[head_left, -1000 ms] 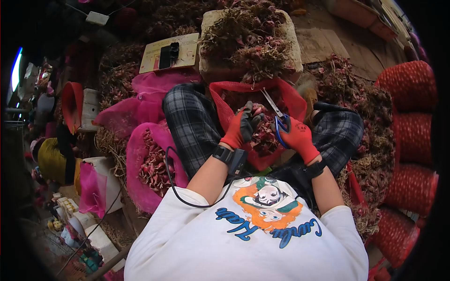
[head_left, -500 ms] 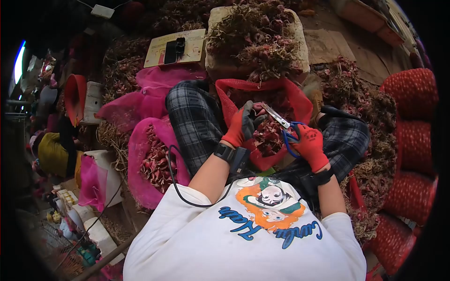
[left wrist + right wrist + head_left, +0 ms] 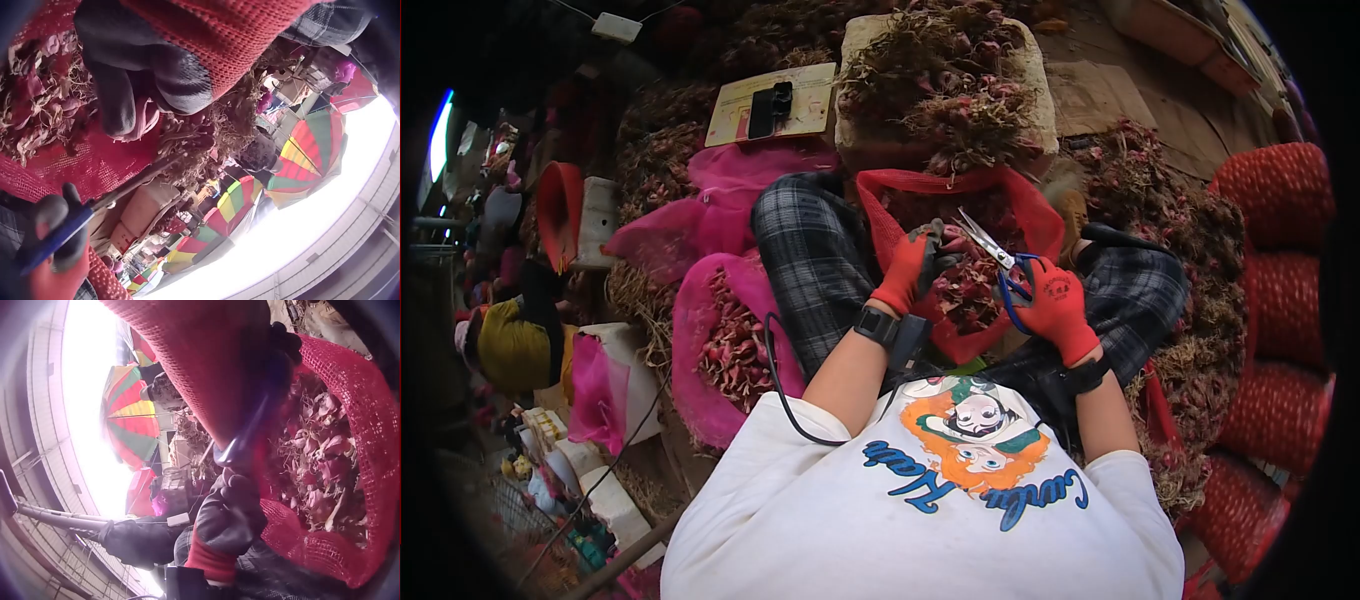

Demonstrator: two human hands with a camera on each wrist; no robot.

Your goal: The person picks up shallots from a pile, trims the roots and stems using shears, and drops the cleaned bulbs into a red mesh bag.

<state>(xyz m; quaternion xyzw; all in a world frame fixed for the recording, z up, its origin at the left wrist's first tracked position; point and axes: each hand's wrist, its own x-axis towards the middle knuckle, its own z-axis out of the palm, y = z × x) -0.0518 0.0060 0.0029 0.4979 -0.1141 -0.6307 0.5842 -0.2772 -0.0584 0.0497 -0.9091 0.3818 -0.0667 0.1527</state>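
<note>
In the head view, my left hand point(image 3: 910, 268), in a red glove with a dark coated palm, is over the left side of a red mesh bag point(image 3: 1040, 208). Its curled fingers pinch a purplish-pink shallot point(image 3: 146, 120), mostly hidden by the glove in the left wrist view. My gloved right hand point(image 3: 1056, 306) grips scissors point(image 3: 988, 242) by their blue handles. The blades are spread and point toward the left hand. Loose shallots point(image 3: 968, 300) fill the bag below both hands, between plaid-trousered legs.
Beyond the bag, a foam box point(image 3: 865, 150) bears a heap of shallots with dry roots. A pink mesh bag point(image 3: 690, 375) of shallots stands by the left leg. A phone point(image 3: 762, 114) lies on a board point(image 3: 812, 100). Full red sacks point(image 3: 1280, 290) line the right side.
The scissors went from beside the right hand's side of the bag to the left hand's shallot, blades nearly together, then drew slightly back and spread. The left hand has stayed nearly in place.
</note>
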